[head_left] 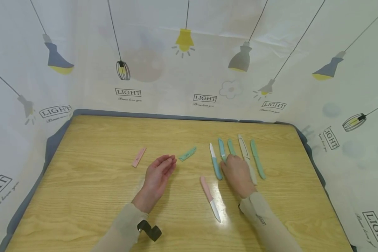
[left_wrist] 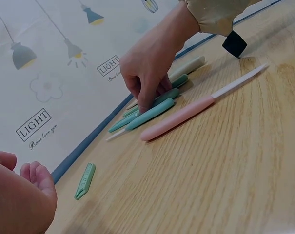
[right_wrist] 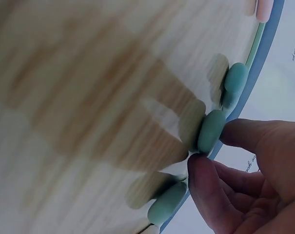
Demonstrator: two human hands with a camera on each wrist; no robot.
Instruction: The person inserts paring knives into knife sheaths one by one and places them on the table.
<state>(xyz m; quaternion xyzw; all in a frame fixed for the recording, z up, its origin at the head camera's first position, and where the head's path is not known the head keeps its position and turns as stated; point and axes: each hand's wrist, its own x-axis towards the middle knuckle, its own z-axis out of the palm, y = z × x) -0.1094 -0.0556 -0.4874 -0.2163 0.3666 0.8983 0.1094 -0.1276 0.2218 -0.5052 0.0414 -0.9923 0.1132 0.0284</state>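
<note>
My right hand (head_left: 237,175) reaches into a row of knives on the wooden table, thumb and fingertips pinching a green knife handle (right_wrist: 211,131). A blue blade cover (head_left: 222,147) shows beyond those fingers. Just left of it lies a blue-handled knife (head_left: 216,168) with a bare white blade. A second green piece (head_left: 231,147), partly hidden by the hand, a white peeler-like tool (head_left: 244,147) and a green knife (head_left: 257,159) lie on the other side. My left hand (head_left: 159,175) hovers with loosely bent fingers and nothing in it, beside a green blade cover (head_left: 188,154).
A pink-handled knife (head_left: 206,189) lies in front between the hands, its bare white blade toward me. Left of my left hand is a pink blade cover (head_left: 139,157). A printed curtain (head_left: 170,91) stands around the back and sides of the table.
</note>
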